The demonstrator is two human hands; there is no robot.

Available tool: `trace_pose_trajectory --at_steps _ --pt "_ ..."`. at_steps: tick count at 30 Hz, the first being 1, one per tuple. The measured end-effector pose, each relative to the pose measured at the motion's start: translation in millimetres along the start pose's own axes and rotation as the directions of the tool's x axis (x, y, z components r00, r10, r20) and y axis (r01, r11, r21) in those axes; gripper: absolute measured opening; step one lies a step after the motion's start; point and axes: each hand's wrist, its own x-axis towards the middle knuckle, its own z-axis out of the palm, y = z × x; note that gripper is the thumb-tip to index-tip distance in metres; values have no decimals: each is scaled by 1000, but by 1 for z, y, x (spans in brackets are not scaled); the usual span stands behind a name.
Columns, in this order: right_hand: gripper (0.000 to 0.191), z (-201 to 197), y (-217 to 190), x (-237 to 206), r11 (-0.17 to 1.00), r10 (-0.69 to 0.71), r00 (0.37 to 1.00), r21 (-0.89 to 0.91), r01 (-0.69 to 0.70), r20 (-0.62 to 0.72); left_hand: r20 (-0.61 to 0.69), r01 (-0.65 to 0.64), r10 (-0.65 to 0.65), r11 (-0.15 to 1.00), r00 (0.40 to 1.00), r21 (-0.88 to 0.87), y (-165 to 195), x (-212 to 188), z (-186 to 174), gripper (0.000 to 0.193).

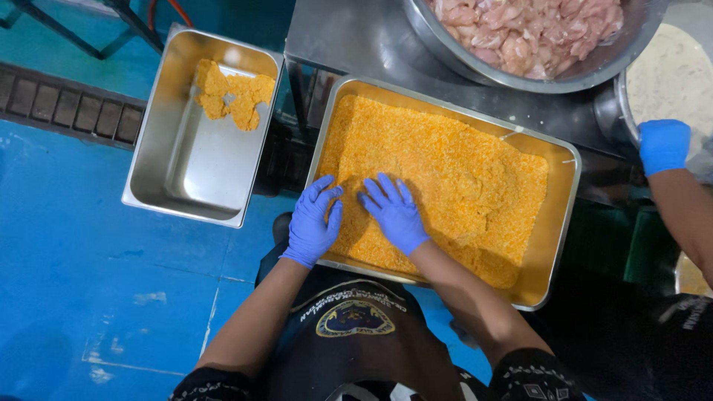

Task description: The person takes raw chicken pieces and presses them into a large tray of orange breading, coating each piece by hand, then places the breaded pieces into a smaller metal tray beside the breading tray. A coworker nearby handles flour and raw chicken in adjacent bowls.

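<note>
Both of my hands wear blue gloves and press flat on orange breadcrumbs (445,171) in a large steel tray (558,223). My left hand (313,220) lies at the tray's near left corner, fingers spread. My right hand (395,213) lies just beside it, palm down on the crumbs, fingers apart. Neither hand grips anything that I can see; whatever lies under the palms is hidden by crumbs.
A second steel tray (186,163) at the left holds a few breaded pieces (232,95). A big metal bowl of raw chicken pieces (520,30) stands at the back. Another person's blue-gloved hand (663,145) reaches over a bowl of pale batter (668,74) at the right.
</note>
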Motion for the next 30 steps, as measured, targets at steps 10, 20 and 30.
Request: trace_pose_trajectory --at_steps 10,20,30 --pt "28 -58 28 36 492 515 845 758 -428 143 -22 16 -17 998 1000 -60 -1 0 -4 26" --pt "33 -129 45 65 125 199 839 836 -534 506 -54 22 -28 994 998 -110 -2 -1 -10 27" --pt "32 -51 76 88 533 406 767 553 -640 497 -23 8 -10 998 1000 -56 2 0 -11 32"
